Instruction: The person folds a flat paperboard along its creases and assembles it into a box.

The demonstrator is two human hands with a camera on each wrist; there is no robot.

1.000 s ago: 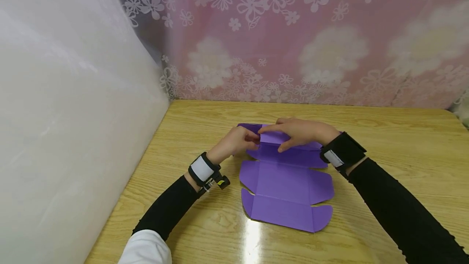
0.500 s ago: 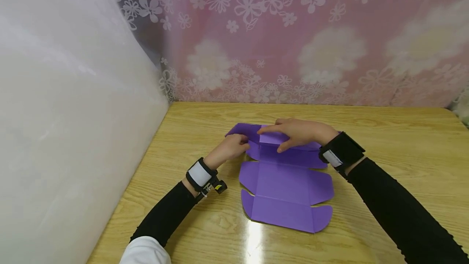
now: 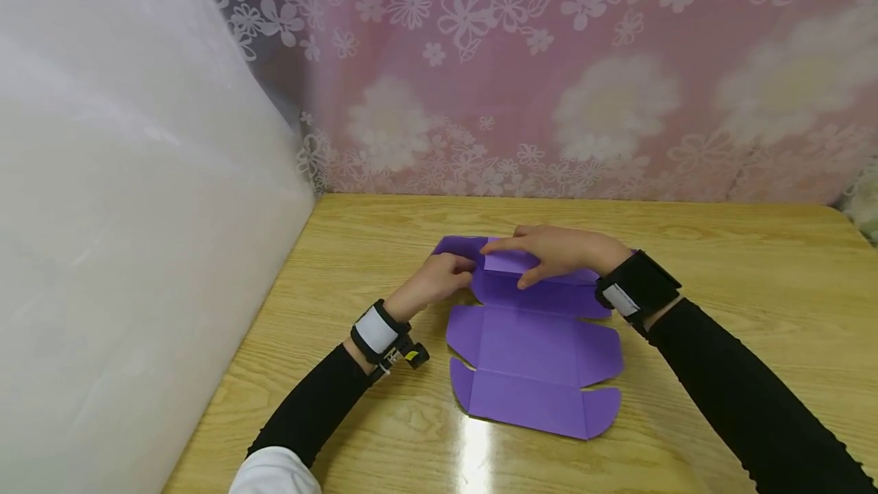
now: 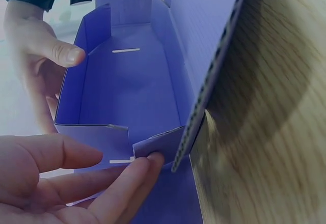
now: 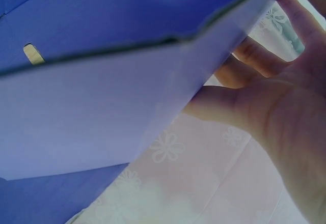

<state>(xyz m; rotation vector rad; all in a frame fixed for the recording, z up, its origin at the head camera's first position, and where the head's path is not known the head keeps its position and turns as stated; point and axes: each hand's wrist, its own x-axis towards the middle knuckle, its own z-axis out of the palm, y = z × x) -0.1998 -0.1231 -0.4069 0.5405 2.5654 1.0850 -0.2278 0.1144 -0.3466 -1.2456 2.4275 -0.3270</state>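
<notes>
A whitish sheet (image 3: 137, 174) hangs at the far left, beside the wooden bench (image 3: 370, 231). Next comes the left arm, in a black sleeve (image 3: 309, 402) with white cloth (image 3: 274, 471) near the elbow and a strapped-on camera (image 3: 414, 357) at the wrist. The left hand (image 3: 437, 278) is at the left end of a purple cardboard box (image 3: 528, 345); its grip is apart, two fingertips touching a small end flap (image 4: 158, 145) from outside. The box sits on the bench between the hands, partly folded: its far part forms a tray with standing walls, a narrow slot (image 4: 126, 50) showing in its base, while the nearer panels and rounded side tabs spread toward the wearer. To the right, the right hand (image 3: 565, 248) reaches over the tray's wall, its grip spread, thumb and index well apart, fingers touching the cardboard. A black wristband (image 3: 638, 292) follows, then a second black sleeve (image 3: 754, 402). A pink flowered curtain (image 3: 480, 97) spans the back.
</notes>
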